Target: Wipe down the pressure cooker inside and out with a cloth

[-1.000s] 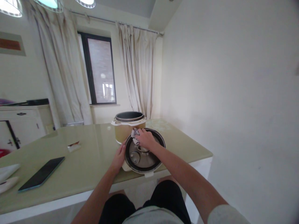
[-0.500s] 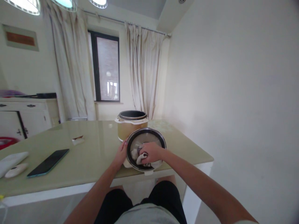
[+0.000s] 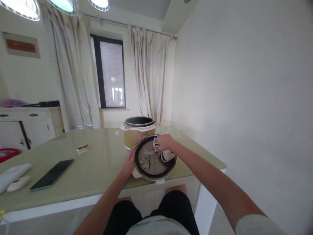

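Observation:
A round pressure cooker lid [image 3: 151, 169] is tilted up at the table's near edge, its metal underside and black seal ring facing me. My left hand [image 3: 128, 162] grips the lid by its left rim. In my right hand [image 3: 166, 143], closed fingers hold a pale cloth [image 3: 167, 156] against the upper right of the lid's inner face. Just behind the lid stands the gold and white cooker body [image 3: 130, 136], open at the top with a dark inner pot. The lid hides part of its front.
On the pale green table [image 3: 97, 176] lie a dark phone [image 3: 52, 174], a white rounded object [image 3: 18, 183], a white longish item [image 3: 14, 174] and a small packet [image 3: 82, 149], all to the left. A wall [image 3: 244, 98] rises along the right side.
My right hand has moved with the cloth from the lid's lower middle to its upper right, uncovering the round valve area. The left hand keeps its hold on the rim.

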A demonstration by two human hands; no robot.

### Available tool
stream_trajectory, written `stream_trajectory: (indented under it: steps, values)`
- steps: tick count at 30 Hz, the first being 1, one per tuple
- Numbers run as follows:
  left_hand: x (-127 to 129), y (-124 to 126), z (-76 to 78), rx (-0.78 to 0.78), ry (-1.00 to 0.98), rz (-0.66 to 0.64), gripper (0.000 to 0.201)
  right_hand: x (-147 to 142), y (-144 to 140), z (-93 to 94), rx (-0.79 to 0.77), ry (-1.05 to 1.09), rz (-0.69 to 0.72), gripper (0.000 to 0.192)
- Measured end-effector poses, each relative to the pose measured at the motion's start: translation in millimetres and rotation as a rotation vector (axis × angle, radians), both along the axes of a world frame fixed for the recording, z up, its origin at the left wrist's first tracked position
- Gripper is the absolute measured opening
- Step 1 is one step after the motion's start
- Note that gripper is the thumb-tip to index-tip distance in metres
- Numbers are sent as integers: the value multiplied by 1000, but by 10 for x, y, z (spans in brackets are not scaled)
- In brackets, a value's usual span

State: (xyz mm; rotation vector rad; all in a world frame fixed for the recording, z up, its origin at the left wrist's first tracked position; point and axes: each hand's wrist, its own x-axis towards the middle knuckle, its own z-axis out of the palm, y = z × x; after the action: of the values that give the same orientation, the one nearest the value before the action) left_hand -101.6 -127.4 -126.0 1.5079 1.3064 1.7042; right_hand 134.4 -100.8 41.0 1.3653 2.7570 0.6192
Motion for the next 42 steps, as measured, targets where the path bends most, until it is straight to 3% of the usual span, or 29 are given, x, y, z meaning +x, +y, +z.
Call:
stream_trajectory:
  steps: [4, 8, 11, 14, 16, 18, 20, 23, 26, 29, 34, 38, 42]
  values:
    - [33, 35, -38, 19, 22, 9, 70, -294, -33, -167, 120, 42, 109, 41]
    - [37, 24, -57, 27, 24, 1, 68, -516, -219, -376, 30, 280, 161, 75]
    - [54, -100, 36, 53, 95, 45, 66, -338, -288, -362, -153, 481, 298, 91]
    - [164, -332, 246, 224, 327, 161, 64, 7, -292, -294, -203, 650, 424, 79]
    - [313, -485, 397, 344, 543, 67, 58, 215, -289, -293, -186, 717, 445, 68]
    - [496, -571, 512, 367, 760, -98, 59, 377, -288, -355, -166, 771, 431, 62]
    - [661, -562, 584, 297, 916, -137, 70, 503, -277, -479, -90, 874, 349, 60]
    - [817, -414, 676, 148, 1039, -49, 89, 635, -213, -741, 70, 1118, 76, 57]
    - [942, -246, 826, 21, 1105, 71, 86, 659, -93, -1005, -54, 1302, -99, 61]
    - [1149, -181, 986, 13, 1194, 45, 76, 595, 32, -1187, -251, 1586, -50, 55]
    - [1436, -285, 1074, 67, 1392, -148, 71, 586, 161, -1424, -377, 2149, 0, 45]
    - [1349, -356, 1084, 24, 1482, -218, 58, 642, 171, -1663, -492, 2210, -44, 49]
    - [1139, -349, 1197, -29, 1532, -257, 58, 612, 121, -1748, -379, 2081, -42, 48]
